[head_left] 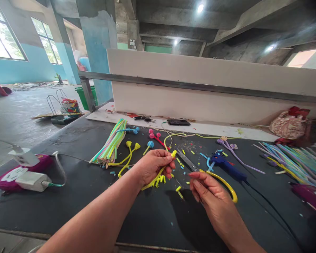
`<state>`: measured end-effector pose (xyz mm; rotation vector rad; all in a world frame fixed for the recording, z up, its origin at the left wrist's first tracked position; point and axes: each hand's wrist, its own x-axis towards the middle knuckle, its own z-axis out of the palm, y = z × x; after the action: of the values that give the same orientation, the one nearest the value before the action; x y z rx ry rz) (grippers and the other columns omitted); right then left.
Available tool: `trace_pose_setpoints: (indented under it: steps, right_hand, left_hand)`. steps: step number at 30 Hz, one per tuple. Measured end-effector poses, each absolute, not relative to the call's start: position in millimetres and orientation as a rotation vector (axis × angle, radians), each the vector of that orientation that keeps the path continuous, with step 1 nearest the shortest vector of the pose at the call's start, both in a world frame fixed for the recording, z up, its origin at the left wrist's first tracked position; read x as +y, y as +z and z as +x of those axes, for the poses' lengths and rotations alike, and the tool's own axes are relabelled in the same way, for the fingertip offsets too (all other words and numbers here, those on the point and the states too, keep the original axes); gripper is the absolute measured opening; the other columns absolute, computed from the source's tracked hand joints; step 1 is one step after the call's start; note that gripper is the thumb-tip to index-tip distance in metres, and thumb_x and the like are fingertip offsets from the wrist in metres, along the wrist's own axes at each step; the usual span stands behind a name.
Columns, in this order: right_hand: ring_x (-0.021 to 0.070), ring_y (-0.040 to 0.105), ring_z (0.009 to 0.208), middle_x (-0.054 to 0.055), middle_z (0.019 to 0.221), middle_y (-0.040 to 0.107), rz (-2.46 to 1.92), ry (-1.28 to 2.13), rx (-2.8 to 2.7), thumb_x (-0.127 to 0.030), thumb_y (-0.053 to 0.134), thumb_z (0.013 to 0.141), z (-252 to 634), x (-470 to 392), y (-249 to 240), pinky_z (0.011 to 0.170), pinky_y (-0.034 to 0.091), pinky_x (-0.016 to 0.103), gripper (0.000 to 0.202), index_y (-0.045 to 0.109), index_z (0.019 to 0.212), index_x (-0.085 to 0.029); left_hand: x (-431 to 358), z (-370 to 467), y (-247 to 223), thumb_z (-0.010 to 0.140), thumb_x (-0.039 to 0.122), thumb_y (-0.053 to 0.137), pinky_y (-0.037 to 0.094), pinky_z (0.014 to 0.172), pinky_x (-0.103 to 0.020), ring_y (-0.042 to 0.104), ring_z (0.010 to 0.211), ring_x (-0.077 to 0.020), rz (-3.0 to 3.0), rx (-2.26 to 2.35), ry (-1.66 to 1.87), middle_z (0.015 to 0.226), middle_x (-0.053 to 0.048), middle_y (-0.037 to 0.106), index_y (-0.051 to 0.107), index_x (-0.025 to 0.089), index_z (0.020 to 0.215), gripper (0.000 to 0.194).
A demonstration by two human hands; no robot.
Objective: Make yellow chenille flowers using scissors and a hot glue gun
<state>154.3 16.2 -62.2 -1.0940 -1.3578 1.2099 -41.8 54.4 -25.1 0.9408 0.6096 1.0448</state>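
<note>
My left hand (158,163) is closed on a thin yellow stem (153,182). A small yellow tip (173,153) shows above its thumb and forefinger. To its right is my right hand (210,193), thumb and fingers drawn together; anything between them is too small to make out. Scissors (186,161) with dark blades and a yellow handle extend behind the right fingers; I cannot tell whether they touch. Short cut yellow pieces (162,179) are scattered below the left hand. A yellow flower-like pair (133,145) on stems lies left of it.
A blue glue gun (228,168) with a black cord lies at the right. Bundles of pastel stems lie at left (112,140) and far right (292,161). Pink (155,133) and purple (233,146) flower pieces lie further back. A phone (178,122) rests near the white panel.
</note>
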Motion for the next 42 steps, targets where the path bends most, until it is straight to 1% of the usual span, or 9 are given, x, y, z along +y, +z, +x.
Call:
trace_pose_setpoints:
  steps: [5, 11, 16, 22, 29, 33, 36, 39, 42]
  right_hand:
    - [0.0127, 0.049, 0.059, -0.002, 0.068, 0.057, -1.261, 0.969, -1.563, -0.042, 0.057, 0.081, 157.0, 15.0, -56.7, 0.059, 0.042, 0.025, 0.023, 0.062, 0.095, -0.024]
    - [0.0218, 0.061, 0.081, 0.003, 0.088, 0.068, -1.473, 0.504, -1.938, -0.035, 0.054, 0.079, 160.2, 19.2, -60.0, 0.072, 0.045, 0.034, 0.017, 0.065, 0.087, -0.026]
    - [0.0186, 0.061, 0.071, 0.001, 0.074, 0.066, -1.427, 0.28, -2.246, -0.026, 0.05, 0.081, 153.5, 33.7, -52.5, 0.064, 0.044, 0.03, 0.015, 0.063, 0.075, -0.024]
    - [0.0163, 0.061, 0.073, 0.002, 0.082, 0.068, -1.526, 0.23, -2.433, -0.021, 0.051, 0.08, 124.7, 61.8, -42.0, 0.066, 0.041, 0.027, 0.012, 0.063, 0.077, -0.023]
    - [0.0192, 0.062, 0.072, 0.002, 0.075, 0.068, -1.566, 0.146, -2.455, -0.015, 0.055, 0.076, 106.7, 65.7, -44.5, 0.07, 0.037, 0.031, 0.011, 0.061, 0.07, -0.022]
    - [0.0188, 0.063, 0.077, 0.0, 0.082, 0.069, -1.528, 0.135, -2.379, -0.015, 0.05, 0.079, 114.4, 59.4, -43.5, 0.073, 0.04, 0.03, 0.013, 0.059, 0.079, -0.025]
    - [0.0199, 0.063, 0.084, 0.002, 0.092, 0.069, -1.564, 0.092, -2.255, -0.013, 0.05, 0.078, 145.4, 63.7, -35.8, 0.076, 0.044, 0.03, 0.019, 0.057, 0.089, -0.028]
    - [0.0224, 0.062, 0.087, 0.008, 0.095, 0.067, -1.746, -0.037, -2.033, -0.015, 0.044, 0.083, 202.3, 84.3, -24.5, 0.079, 0.045, 0.033, 0.02, 0.057, 0.096, -0.023]
    - [0.0257, 0.062, 0.089, 0.012, 0.099, 0.065, -1.937, -0.12, -1.893, -0.014, 0.059, 0.075, 260.2, 112.7, -19.2, 0.079, 0.046, 0.037, 0.02, 0.06, 0.095, -0.016]
  left_hand:
    - [65.5, -50.9, -29.0, 0.073, 0.023, 0.067, 0.043, 0.043, -0.017, 0.046, 0.043, -0.0044, 0.843, 0.714, 1.205, 0.059, 0.0, 0.054, 0.053, 0.012, 0.067, 0.019]
    - [70.6, -62.7, -24.1, 0.075, 0.018, 0.063, 0.041, 0.041, -0.016, 0.043, 0.043, -0.0035, 0.768, 0.744, 1.258, 0.06, 0.002, 0.051, 0.05, 0.013, 0.067, 0.017]
    - [68.8, -61.6, -22.8, 0.077, 0.016, 0.06, 0.04, 0.04, -0.016, 0.043, 0.043, -0.0039, 0.754, 0.728, 1.262, 0.061, 0.001, 0.051, 0.05, 0.013, 0.068, 0.014]
    - [69.1, -61.0, -24.1, 0.073, 0.019, 0.066, 0.04, 0.041, -0.017, 0.044, 0.043, -0.0044, 0.75, 0.726, 1.264, 0.059, 0.002, 0.052, 0.051, 0.013, 0.068, 0.017]
    - [67.6, -61.6, -23.9, 0.071, 0.018, 0.068, 0.04, 0.041, -0.016, 0.044, 0.044, -0.0043, 0.752, 0.71, 1.26, 0.06, 0.001, 0.052, 0.052, 0.013, 0.068, 0.017]
    - [68.3, -62.8, -27.4, 0.071, 0.019, 0.068, 0.04, 0.042, -0.016, 0.045, 0.045, -0.0045, 0.754, 0.698, 1.258, 0.061, 0.001, 0.053, 0.052, 0.013, 0.069, 0.017]
    - [70.3, -63.8, -30.5, 0.072, 0.018, 0.067, 0.04, 0.042, -0.016, 0.044, 0.045, -0.0045, 0.751, 0.696, 1.256, 0.062, 0.001, 0.053, 0.052, 0.013, 0.07, 0.017]
    - [70.0, -63.0, -30.5, 0.074, 0.018, 0.066, 0.039, 0.042, -0.016, 0.044, 0.046, -0.0045, 0.752, 0.701, 1.252, 0.062, 0.001, 0.052, 0.052, 0.013, 0.07, 0.016]
    - [66.5, -60.6, -27.8, 0.075, 0.016, 0.065, 0.038, 0.044, -0.016, 0.043, 0.047, -0.0044, 0.759, 0.724, 1.234, 0.062, 0.001, 0.053, 0.053, 0.013, 0.07, 0.014]
